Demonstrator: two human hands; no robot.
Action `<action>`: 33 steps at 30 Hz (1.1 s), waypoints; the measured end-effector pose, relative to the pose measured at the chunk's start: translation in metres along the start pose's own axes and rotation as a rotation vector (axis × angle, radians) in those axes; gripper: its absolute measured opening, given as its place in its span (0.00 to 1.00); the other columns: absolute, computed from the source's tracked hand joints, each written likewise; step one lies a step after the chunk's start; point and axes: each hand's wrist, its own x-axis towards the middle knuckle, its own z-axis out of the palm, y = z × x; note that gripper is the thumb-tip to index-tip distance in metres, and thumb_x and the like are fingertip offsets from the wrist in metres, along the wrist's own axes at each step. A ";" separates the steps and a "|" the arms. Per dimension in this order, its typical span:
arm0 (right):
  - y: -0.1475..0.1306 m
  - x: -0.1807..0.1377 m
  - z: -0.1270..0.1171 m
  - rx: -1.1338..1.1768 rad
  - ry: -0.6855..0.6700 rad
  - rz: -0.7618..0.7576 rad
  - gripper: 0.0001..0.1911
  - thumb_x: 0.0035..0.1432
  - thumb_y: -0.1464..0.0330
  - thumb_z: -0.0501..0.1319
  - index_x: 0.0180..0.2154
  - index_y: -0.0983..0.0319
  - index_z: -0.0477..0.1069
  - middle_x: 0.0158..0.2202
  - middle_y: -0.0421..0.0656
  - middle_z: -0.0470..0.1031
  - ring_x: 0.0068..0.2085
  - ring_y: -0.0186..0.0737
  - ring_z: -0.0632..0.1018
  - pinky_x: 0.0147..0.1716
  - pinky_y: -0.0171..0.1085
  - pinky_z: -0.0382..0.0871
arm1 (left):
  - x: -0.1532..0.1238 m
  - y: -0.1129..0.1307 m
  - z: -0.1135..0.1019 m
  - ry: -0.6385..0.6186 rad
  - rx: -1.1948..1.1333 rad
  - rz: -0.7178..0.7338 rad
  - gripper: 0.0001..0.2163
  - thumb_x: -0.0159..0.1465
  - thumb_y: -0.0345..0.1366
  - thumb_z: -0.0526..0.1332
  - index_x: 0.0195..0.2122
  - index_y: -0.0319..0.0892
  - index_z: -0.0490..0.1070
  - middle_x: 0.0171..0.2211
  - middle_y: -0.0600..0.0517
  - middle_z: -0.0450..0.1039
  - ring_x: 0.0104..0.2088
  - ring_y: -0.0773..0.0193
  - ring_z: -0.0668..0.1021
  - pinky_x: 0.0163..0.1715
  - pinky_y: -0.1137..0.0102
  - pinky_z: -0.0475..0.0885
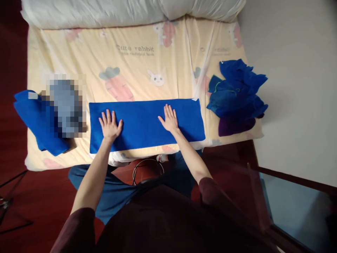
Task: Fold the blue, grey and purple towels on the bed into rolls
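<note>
A blue towel (139, 123) lies spread in a long flat rectangle near the front edge of the bed, with a small white tag at its far right corner. My left hand (110, 125) rests palm down on its left part, fingers spread. On the right half, my right hand (170, 118) also lies flat with the thumb held apart. Neither hand grips the cloth. To the right is a crumpled heap of blue cloths (237, 91), one with a green edge, on top of a dark purple cloth (235, 127).
Left of the towel lies another blue cloth (39, 123), folded, beside a blurred-out grey-blue object (65, 107). A pale quilt (105, 14) is rolled along the back of the rabbit-print bed sheet (86, 63). A wall (297, 88) borders the right side, and dark tripod legs (13, 179) stand at lower left.
</note>
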 end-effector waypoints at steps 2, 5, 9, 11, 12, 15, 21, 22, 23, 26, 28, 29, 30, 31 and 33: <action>0.037 0.007 -0.006 -0.043 0.042 0.097 0.39 0.74 0.51 0.40 0.75 0.69 0.43 0.77 0.52 0.42 0.77 0.47 0.44 0.74 0.56 0.37 | 0.015 -0.021 -0.003 0.042 0.006 -0.037 0.39 0.72 0.55 0.50 0.73 0.26 0.49 0.76 0.34 0.38 0.75 0.43 0.40 0.72 0.42 0.36; 0.105 0.012 -0.025 -0.134 0.064 0.263 0.39 0.74 0.52 0.37 0.75 0.69 0.40 0.77 0.54 0.41 0.77 0.49 0.44 0.73 0.58 0.40 | 0.035 -0.052 -0.010 0.072 0.013 -0.086 0.44 0.72 0.59 0.47 0.72 0.20 0.45 0.76 0.33 0.35 0.75 0.45 0.41 0.72 0.46 0.37; 0.168 0.022 -0.043 -0.253 0.031 0.388 0.38 0.75 0.53 0.36 0.74 0.72 0.41 0.77 0.58 0.39 0.77 0.47 0.44 0.73 0.56 0.44 | 0.052 -0.070 -0.013 0.062 0.034 -0.127 0.50 0.70 0.64 0.38 0.69 0.12 0.43 0.75 0.33 0.33 0.75 0.51 0.36 0.73 0.49 0.36; 0.181 0.029 -0.045 -0.300 0.030 0.414 0.39 0.75 0.55 0.31 0.73 0.77 0.40 0.76 0.63 0.36 0.77 0.47 0.43 0.72 0.55 0.43 | 0.056 -0.071 -0.013 0.058 0.070 -0.126 0.48 0.71 0.63 0.38 0.69 0.12 0.42 0.75 0.32 0.35 0.75 0.50 0.38 0.72 0.48 0.39; 0.185 0.032 -0.044 -0.311 0.027 0.417 0.39 0.75 0.56 0.28 0.73 0.79 0.40 0.76 0.65 0.34 0.77 0.47 0.43 0.72 0.56 0.42 | 0.058 -0.071 -0.013 0.055 0.090 -0.129 0.46 0.72 0.61 0.40 0.69 0.13 0.41 0.75 0.32 0.36 0.75 0.48 0.40 0.72 0.48 0.40; 0.183 0.039 -0.045 -0.283 -0.019 0.435 0.39 0.75 0.56 0.28 0.72 0.81 0.39 0.75 0.67 0.32 0.77 0.49 0.42 0.71 0.59 0.40 | 0.060 -0.069 -0.015 0.036 0.107 -0.136 0.41 0.75 0.53 0.48 0.71 0.16 0.39 0.75 0.31 0.37 0.75 0.44 0.43 0.72 0.47 0.40; 0.117 -0.004 -0.060 -0.251 0.089 0.337 0.39 0.75 0.55 0.32 0.73 0.79 0.38 0.76 0.65 0.35 0.77 0.53 0.41 0.71 0.63 0.36 | 0.006 -0.040 -0.040 -0.002 0.050 -0.082 0.35 0.75 0.43 0.52 0.73 0.22 0.42 0.75 0.31 0.33 0.75 0.42 0.37 0.71 0.44 0.34; 0.100 -0.024 -0.060 -0.236 0.143 0.277 0.38 0.75 0.56 0.33 0.74 0.76 0.38 0.76 0.61 0.34 0.77 0.52 0.41 0.72 0.62 0.37 | -0.019 -0.034 -0.044 0.014 0.045 -0.024 0.33 0.75 0.42 0.52 0.74 0.25 0.43 0.76 0.34 0.34 0.75 0.46 0.37 0.72 0.46 0.34; 0.084 -0.049 -0.058 -0.214 0.184 0.222 0.37 0.75 0.57 0.34 0.74 0.73 0.37 0.77 0.57 0.35 0.77 0.50 0.40 0.72 0.61 0.38 | -0.047 -0.030 -0.048 0.022 0.041 0.018 0.33 0.75 0.43 0.51 0.74 0.28 0.44 0.76 0.36 0.34 0.76 0.49 0.39 0.73 0.48 0.36; 0.051 -0.129 -0.041 -0.131 0.222 0.188 0.36 0.75 0.58 0.35 0.75 0.70 0.38 0.77 0.53 0.39 0.77 0.47 0.42 0.74 0.57 0.41 | -0.146 -0.031 -0.053 0.037 0.064 0.014 0.33 0.74 0.44 0.48 0.74 0.28 0.46 0.76 0.36 0.38 0.76 0.50 0.42 0.73 0.50 0.41; 0.046 -0.177 -0.024 -0.063 0.204 0.244 0.36 0.74 0.57 0.36 0.74 0.71 0.43 0.76 0.55 0.45 0.77 0.48 0.44 0.73 0.57 0.42 | -0.204 -0.042 -0.053 -0.002 0.087 -0.039 0.33 0.73 0.44 0.49 0.73 0.26 0.49 0.75 0.33 0.43 0.75 0.47 0.46 0.73 0.48 0.44; 0.047 -0.197 -0.016 -0.029 0.197 0.280 0.36 0.74 0.57 0.36 0.73 0.72 0.46 0.75 0.57 0.48 0.76 0.48 0.46 0.73 0.57 0.43 | -0.227 -0.048 -0.053 -0.025 0.100 -0.050 0.33 0.72 0.44 0.49 0.73 0.26 0.50 0.74 0.33 0.46 0.75 0.47 0.49 0.73 0.48 0.44; 0.049 -0.213 -0.010 0.004 0.191 0.304 0.36 0.73 0.57 0.37 0.72 0.72 0.50 0.75 0.58 0.50 0.76 0.49 0.48 0.73 0.57 0.44 | -0.245 -0.053 -0.054 -0.042 0.114 -0.053 0.33 0.72 0.43 0.49 0.73 0.26 0.51 0.74 0.33 0.48 0.75 0.47 0.51 0.73 0.49 0.44; 0.050 -0.225 -0.005 0.039 0.198 0.333 0.36 0.73 0.56 0.38 0.71 0.72 0.53 0.74 0.58 0.52 0.76 0.50 0.50 0.73 0.57 0.45 | -0.258 -0.056 -0.056 -0.039 0.124 -0.081 0.32 0.71 0.42 0.49 0.72 0.26 0.52 0.73 0.33 0.50 0.74 0.46 0.53 0.73 0.49 0.45; 0.049 -0.243 0.000 0.125 0.261 0.384 0.35 0.72 0.56 0.40 0.68 0.71 0.60 0.72 0.59 0.56 0.75 0.51 0.53 0.72 0.56 0.49 | -0.273 -0.057 -0.061 -0.009 0.129 -0.154 0.31 0.70 0.41 0.50 0.71 0.27 0.56 0.72 0.33 0.54 0.73 0.46 0.56 0.72 0.50 0.48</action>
